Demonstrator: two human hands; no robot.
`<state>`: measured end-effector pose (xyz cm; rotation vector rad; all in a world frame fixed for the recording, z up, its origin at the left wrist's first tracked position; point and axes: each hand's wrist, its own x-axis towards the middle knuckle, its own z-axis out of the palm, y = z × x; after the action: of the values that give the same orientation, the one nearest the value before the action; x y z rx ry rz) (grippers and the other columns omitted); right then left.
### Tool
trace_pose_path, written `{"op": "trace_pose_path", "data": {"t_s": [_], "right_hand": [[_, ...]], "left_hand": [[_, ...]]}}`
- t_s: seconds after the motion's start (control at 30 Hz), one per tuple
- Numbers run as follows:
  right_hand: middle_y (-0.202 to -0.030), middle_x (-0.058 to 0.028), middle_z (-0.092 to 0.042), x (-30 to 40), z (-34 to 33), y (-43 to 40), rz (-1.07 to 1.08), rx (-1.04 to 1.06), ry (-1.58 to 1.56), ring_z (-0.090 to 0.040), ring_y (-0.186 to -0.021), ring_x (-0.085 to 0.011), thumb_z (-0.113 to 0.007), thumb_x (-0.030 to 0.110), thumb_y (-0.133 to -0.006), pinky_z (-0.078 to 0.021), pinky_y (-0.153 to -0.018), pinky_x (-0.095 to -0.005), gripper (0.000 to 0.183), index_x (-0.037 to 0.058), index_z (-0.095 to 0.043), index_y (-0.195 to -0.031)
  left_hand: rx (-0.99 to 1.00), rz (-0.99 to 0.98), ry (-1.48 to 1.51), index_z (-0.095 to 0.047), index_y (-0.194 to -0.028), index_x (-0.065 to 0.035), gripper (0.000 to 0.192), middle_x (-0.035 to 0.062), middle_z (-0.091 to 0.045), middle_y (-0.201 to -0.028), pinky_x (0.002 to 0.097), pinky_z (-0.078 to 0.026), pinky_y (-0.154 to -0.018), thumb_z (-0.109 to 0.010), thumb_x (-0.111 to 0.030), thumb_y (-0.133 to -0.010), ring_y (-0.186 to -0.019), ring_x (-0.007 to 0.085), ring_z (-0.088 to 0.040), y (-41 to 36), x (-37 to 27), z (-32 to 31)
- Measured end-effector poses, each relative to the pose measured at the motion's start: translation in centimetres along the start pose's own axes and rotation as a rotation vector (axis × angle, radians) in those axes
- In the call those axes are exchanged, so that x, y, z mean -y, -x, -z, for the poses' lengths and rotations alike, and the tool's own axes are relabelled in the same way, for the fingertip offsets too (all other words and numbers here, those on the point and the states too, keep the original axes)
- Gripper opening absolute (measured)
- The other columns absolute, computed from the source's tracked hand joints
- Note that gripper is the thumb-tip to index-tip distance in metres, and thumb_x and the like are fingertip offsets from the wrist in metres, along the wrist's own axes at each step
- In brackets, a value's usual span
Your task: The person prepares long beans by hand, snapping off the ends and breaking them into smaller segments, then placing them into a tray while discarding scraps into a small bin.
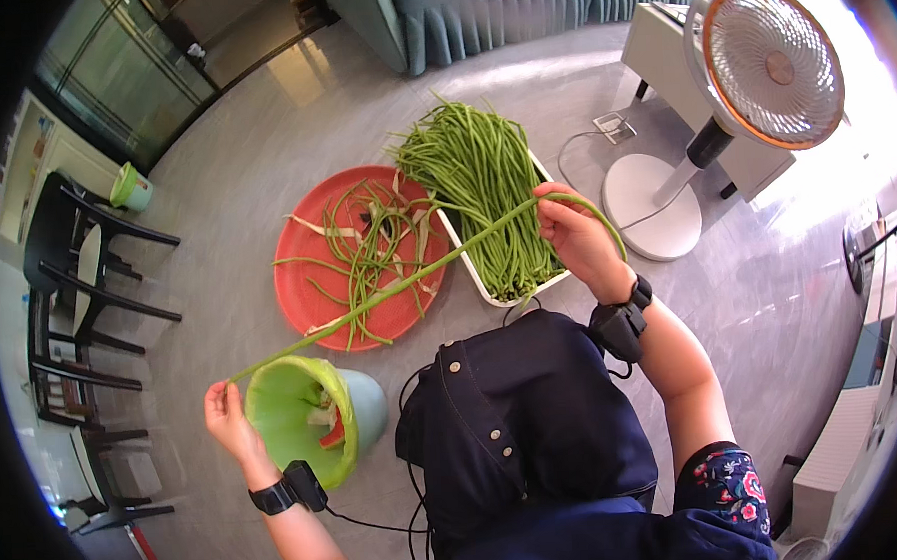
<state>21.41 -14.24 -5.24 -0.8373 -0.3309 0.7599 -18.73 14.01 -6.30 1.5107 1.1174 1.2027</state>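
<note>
One long green bean (pixel 411 278) is stretched between my two hands. My left hand (pixel 233 424) pinches its thin end beside a lined waste bin (pixel 364 404), which holds scraps. Near the bean's other end, my right hand (pixel 578 237) grips it above a white rectangular container (pixel 481 282) heaped with long green beans (pixel 481 173); the bean's tip curves down past the wrist. To the left of that container lies a round red tray (pixel 297 245) with loose beans and pale, dry pods on it. The held bean passes above the tray.
A pedestal fan (pixel 777 67) stands on a round white base (pixel 652 207) at the right, its cord on the floor. Black chairs (pixel 111 295) line the left side. Behind are a skirted blue-green sofa (pixel 482 23) and a small green-lined bin (pixel 131 189). Thin cables run beside my lap.
</note>
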Motion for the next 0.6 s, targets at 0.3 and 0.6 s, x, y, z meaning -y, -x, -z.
{"op": "trace_pose_path", "data": {"t_s": [0.3, 0.6], "right_hand": [[-0.069, 0.0017, -0.043, -0.7, 0.4, -0.5, -0.021, -0.015, 0.032, -0.038, -0.062, -0.0062, -0.048, 0.004, -0.080, -0.0321, -0.056, -0.0188, 0.019, 0.0024, -0.049, -0.098], [-0.069, 0.0026, -0.043, -2.4, -2.6, -6.5, -0.059, 0.092, 0.224, -0.038, -0.062, -0.0057, -0.048, 0.005, -0.080, -0.0303, -0.053, -0.0180, 0.015, 0.0039, -0.054, -0.095]], "left_hand": [[-0.022, 0.036, 0.053, -0.051, -0.093, 0.0006, 0.018, 0.0056, -0.055, -0.087, 0.0203, -0.041, -0.069, -0.055, 0.003, -0.075, -0.077, 0.0096, -0.051, -0.3, 0.6, -0.9], [-0.019, 0.089, 0.054, -0.053, -0.085, 0.0004, 0.012, 0.0027, -0.055, -0.078, 0.0193, -0.041, -0.064, -0.057, 0.002, -0.074, -0.071, 0.0075, -0.050, -1.0, 1.7, -1.3]]}}
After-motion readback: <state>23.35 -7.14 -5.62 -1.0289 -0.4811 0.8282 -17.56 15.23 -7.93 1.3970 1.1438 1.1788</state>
